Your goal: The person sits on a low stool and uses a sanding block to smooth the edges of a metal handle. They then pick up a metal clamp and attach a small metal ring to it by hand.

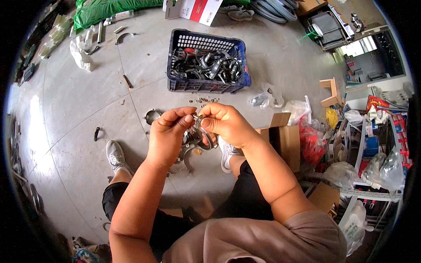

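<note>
In front of me, both hands meet over the floor between my feet. My right hand [227, 124] is closed on a curved metal pipe clamp [203, 130], gripping it near its upper end between thumb and fingers. My left hand [170, 127] is closed too; thumb and forefinger pinch a small metal part [194, 115] at that end, its exact kind too small to tell. Below the hands lie several loose metal clamps [188, 158], partly hidden by my fingers. A round metal clamp [152, 116] rests just left of my left hand.
Beyond the hands stands a blue plastic crate [206, 89] full of metal clamps. Small metal fittings [204, 101] lie before it. An open cardboard box [285, 142] is at my right, beside bags and a crowded shelf [372, 193]. A green sack [109, 11] lies far left.
</note>
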Action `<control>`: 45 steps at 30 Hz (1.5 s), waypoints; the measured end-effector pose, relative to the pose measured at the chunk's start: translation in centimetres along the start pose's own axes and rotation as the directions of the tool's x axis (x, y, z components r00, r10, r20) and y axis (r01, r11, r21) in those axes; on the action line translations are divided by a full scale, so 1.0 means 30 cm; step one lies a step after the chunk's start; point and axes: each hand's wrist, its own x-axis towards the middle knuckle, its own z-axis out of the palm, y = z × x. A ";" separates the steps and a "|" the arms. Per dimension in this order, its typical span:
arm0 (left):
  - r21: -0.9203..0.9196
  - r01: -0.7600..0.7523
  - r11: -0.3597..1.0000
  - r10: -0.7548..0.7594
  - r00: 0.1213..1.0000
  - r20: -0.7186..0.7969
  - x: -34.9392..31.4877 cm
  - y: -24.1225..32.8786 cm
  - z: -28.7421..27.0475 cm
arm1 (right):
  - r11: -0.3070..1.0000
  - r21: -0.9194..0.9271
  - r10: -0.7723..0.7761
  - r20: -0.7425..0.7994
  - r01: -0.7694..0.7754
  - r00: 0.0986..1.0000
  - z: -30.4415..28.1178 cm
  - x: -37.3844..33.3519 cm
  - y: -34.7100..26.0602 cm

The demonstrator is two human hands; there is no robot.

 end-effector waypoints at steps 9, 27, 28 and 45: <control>-0.052 0.014 0.999 -0.011 0.998 0.061 0.007 0.016 -0.011 | 0.982 0.176 0.055 0.108 -0.074 0.993 -0.025 0.000 0.000; -0.377 0.094 0.921 -0.053 0.992 0.118 0.022 0.028 -0.011 | 0.972 0.231 0.013 0.104 -0.037 0.994 -0.028 0.010 0.007; -0.377 0.107 0.920 -0.064 0.990 0.125 0.019 0.034 -0.006 | 0.972 0.231 0.027 0.088 -0.047 0.996 -0.028 0.005 0.000; -0.160 0.145 0.976 -0.142 0.989 0.033 0.018 0.046 -0.005 | 0.994 0.086 -0.063 0.004 0.063 0.998 -0.017 0.027 0.022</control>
